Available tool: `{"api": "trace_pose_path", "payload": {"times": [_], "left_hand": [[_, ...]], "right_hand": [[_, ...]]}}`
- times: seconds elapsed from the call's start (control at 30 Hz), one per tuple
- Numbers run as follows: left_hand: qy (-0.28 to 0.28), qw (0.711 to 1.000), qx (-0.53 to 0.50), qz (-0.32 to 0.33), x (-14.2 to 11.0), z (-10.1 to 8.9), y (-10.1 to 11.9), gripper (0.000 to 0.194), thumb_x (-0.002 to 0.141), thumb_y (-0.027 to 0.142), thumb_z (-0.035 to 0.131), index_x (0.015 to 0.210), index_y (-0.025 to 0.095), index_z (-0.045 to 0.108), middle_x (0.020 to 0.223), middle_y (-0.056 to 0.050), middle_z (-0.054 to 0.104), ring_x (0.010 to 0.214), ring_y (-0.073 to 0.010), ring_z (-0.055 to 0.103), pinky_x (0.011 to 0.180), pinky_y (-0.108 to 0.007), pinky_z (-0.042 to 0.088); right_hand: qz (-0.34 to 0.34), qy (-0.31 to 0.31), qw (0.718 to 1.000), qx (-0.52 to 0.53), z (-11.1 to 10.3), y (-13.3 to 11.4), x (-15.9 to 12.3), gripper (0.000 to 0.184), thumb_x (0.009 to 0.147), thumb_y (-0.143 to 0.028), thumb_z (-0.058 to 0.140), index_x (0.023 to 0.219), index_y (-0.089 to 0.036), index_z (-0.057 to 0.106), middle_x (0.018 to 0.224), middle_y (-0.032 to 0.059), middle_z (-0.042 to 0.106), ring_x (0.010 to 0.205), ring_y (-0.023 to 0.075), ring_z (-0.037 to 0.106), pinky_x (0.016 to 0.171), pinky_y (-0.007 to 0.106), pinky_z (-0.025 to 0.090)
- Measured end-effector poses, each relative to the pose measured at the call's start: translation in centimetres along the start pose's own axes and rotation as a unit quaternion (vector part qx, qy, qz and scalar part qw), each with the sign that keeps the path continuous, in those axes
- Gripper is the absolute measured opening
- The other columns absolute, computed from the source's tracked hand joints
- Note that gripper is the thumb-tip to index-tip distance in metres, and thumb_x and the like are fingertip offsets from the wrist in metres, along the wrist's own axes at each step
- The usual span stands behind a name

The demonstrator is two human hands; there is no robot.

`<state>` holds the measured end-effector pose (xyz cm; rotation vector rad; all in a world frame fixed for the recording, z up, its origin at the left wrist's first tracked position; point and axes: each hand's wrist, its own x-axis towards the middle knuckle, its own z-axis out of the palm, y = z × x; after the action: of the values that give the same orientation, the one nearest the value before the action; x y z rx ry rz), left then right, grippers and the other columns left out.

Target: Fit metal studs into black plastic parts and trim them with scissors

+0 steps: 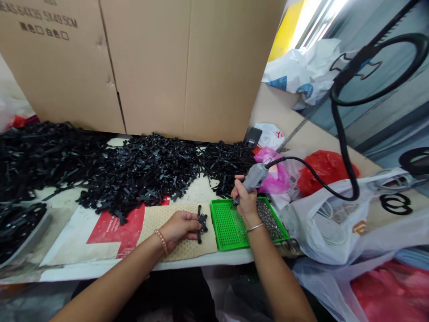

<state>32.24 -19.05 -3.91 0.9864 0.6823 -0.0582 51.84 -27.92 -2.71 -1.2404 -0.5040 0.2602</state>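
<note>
My left hand (183,229) pinches a small black plastic part (202,222) with several arms, just above a tan textured mat (156,223). My right hand (246,201) is wrapped round a grey electric screwdriver (255,176), its cord rising from the back end. The screwdriver's tip points down over a green perforated tray (215,243). Small metal screws (268,220) lie heaped in the tray's right part, partly behind my right wrist. Whether a screw sits on the tip is too small to tell.
Piles of black plastic parts (144,167) spread along the back of the table before a large cardboard box (150,67). A bin of black parts (20,228) stands at the left. Plastic bags (328,228) crowd the right side, where a thick black cable (342,134) hangs.
</note>
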Motion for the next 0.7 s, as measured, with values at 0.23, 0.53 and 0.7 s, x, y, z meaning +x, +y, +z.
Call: {"api": "trace_pose_path", "payload": {"times": [0.23,0.53,0.7], "left_hand": [[-0.002,1.0,-0.002,0.002,-0.1,0.14,0.07,0.02,0.058,0.016,0.072,0.077,0.01,0.07,0.078,-0.008,0.072,0.07,-0.0138,0.064,0.062,-0.021,0.053],[0.0,1.0,0.004,0.008,-0.1,0.1,-0.1,0.021,0.058,0.018,0.074,0.077,0.011,0.07,0.08,-0.009,0.072,0.072,-0.0148,0.065,0.062,-0.021,0.052],[0.004,1.0,-0.004,0.003,-0.39,0.32,0.23,0.019,0.057,0.017,0.074,0.075,0.011,0.07,0.078,-0.009,0.072,0.072,-0.0149,0.065,0.063,-0.022,0.052]], "right_hand": [[0.0,-0.007,1.0,-0.006,-0.2,0.41,0.03,0.03,0.069,-0.037,0.071,0.089,-0.019,0.058,0.043,-0.0104,0.042,0.036,0.0074,0.036,0.038,0.019,0.032],[-0.013,-0.013,1.0,-0.017,-0.47,0.79,0.19,0.03,0.071,-0.038,0.07,0.09,-0.018,0.058,0.044,-0.0102,0.043,0.037,0.0075,0.036,0.039,0.019,0.034],[-0.005,-0.014,1.0,-0.019,-0.38,0.69,0.15,0.031,0.071,-0.038,0.071,0.089,-0.017,0.058,0.044,-0.0102,0.042,0.037,0.0072,0.036,0.039,0.019,0.034]]}}
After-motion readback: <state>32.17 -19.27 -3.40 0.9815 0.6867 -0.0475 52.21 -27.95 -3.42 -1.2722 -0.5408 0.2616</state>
